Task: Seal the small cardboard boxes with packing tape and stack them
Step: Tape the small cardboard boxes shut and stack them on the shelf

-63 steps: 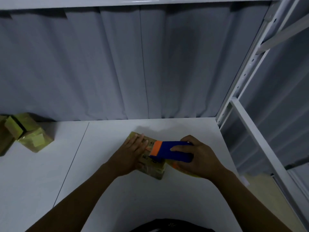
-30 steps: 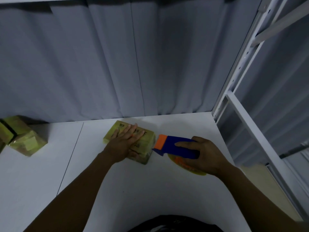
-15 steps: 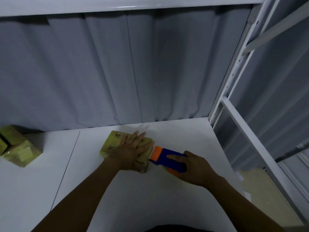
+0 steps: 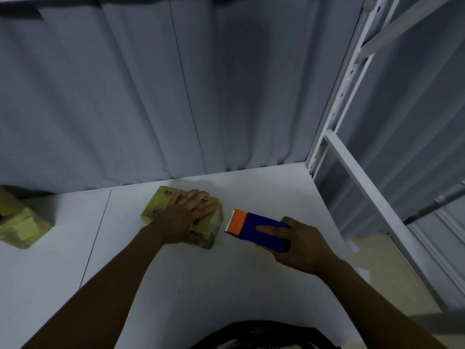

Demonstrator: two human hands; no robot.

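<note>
Our left hand [image 4: 187, 217] presses flat, fingers straight, on the small box [image 4: 157, 207] near the back edge of the bench [image 4: 226, 285]. Our right hand [image 4: 299, 245] grips the tape dispenser [image 4: 254, 229] just beside it, not touching. At the left edge sit other boxes [image 4: 22, 225]; we judge this one taped, stacking not yet done.

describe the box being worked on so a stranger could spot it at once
Start at the white table in front of the grey curtain. Near its back edge lies a small yellowish cardboard box with dark printed letters. Unlike the yellowish boxes at the left edge, it lies under the flat left hand, beside the blue and orange tape dispenser.
</note>
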